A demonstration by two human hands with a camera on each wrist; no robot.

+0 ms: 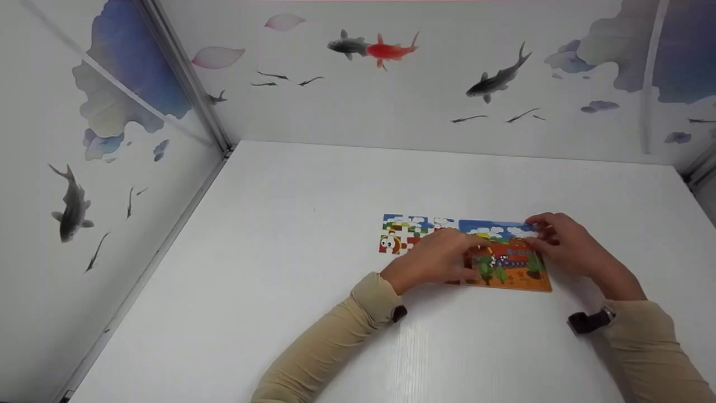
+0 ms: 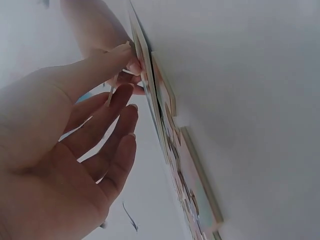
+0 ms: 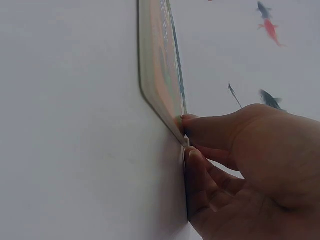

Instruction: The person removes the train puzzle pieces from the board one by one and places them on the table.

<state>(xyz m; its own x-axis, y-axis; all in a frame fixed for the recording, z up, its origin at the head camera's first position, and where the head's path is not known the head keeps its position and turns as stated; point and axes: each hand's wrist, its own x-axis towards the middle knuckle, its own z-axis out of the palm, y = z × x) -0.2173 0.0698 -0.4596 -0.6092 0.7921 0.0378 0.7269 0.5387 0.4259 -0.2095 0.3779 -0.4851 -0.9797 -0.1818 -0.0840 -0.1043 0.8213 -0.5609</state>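
A picture board [image 1: 517, 277] with a blue sky, red middle and orange ground lies flat on the table. My left hand [image 1: 439, 256] reaches over its left part. In the left wrist view, the thumb and forefinger pinch a thin, pale-edged puzzle piece [image 2: 111, 95]; its picture is hidden. My right hand [image 1: 576, 249] is at the board's upper right edge. The right wrist view shows its thumb over the board [image 3: 159, 97] and a finger by the edge, gripping it there. Left of the board lies a jigsaw puzzle [image 1: 390, 243] of interlocked pieces with white gaps, partly covered by my left hand.
The white table [image 1: 268, 224] meets a back wall [image 1: 403, 112] and a left side wall [image 1: 33, 184], both printed with fish and petals. Both sleeves are beige, with a dark band [image 1: 590, 322] at the right wrist.
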